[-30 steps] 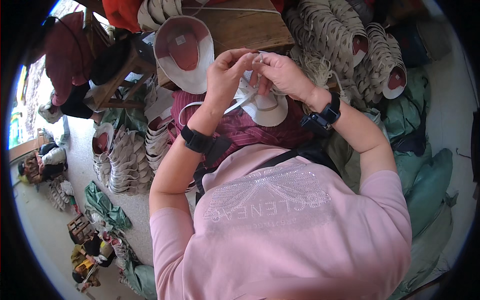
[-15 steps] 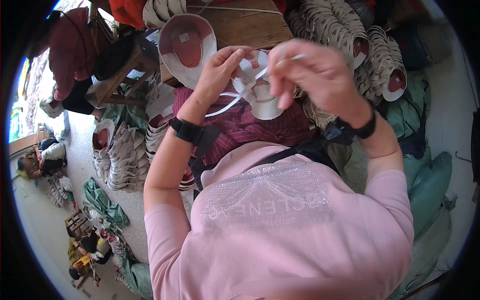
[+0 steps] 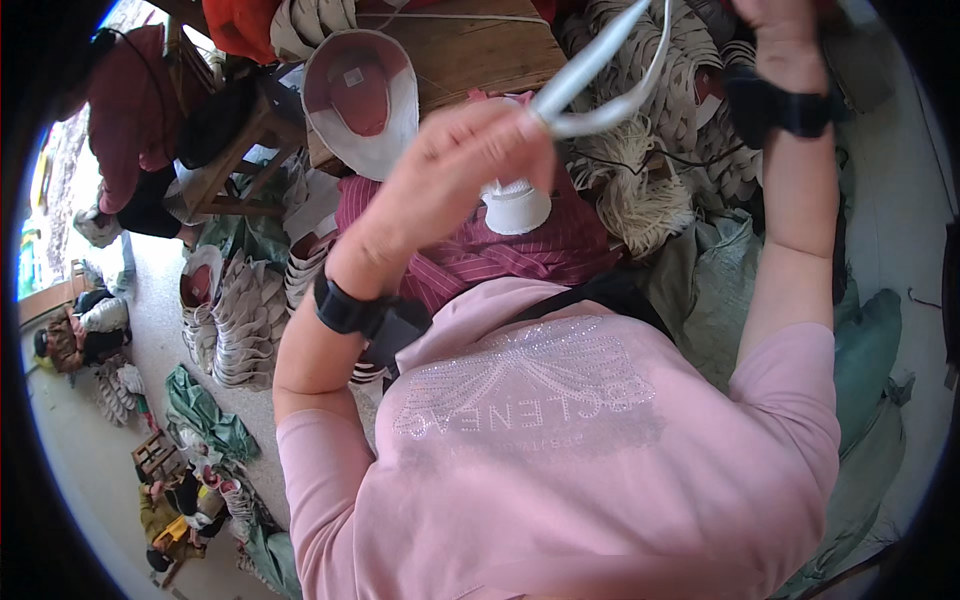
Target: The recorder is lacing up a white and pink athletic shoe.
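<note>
My left hand, smeared by motion, is closed around a flat white shoelace in front of me. Two lengths of the lace run from its fingers up to the right, past the top edge. Below that hand a white shoe upper lies on the maroon striped cloth over my lap, partly hidden by the hand. My right hand is raised at the top right, with its fingers cut off by the edge, so their grip does not show.
A grey-white shoe upper with red lining leans by the wooden table. Stacked uppers stand on the left floor. A bundle of cream laces hangs at the right, near green sacks. Other people sit at the far left.
My right hand has swung up and to the right, away from the shoe upper. My left hand has shifted right and closed in front of the upper, and the lace now stretches upward.
</note>
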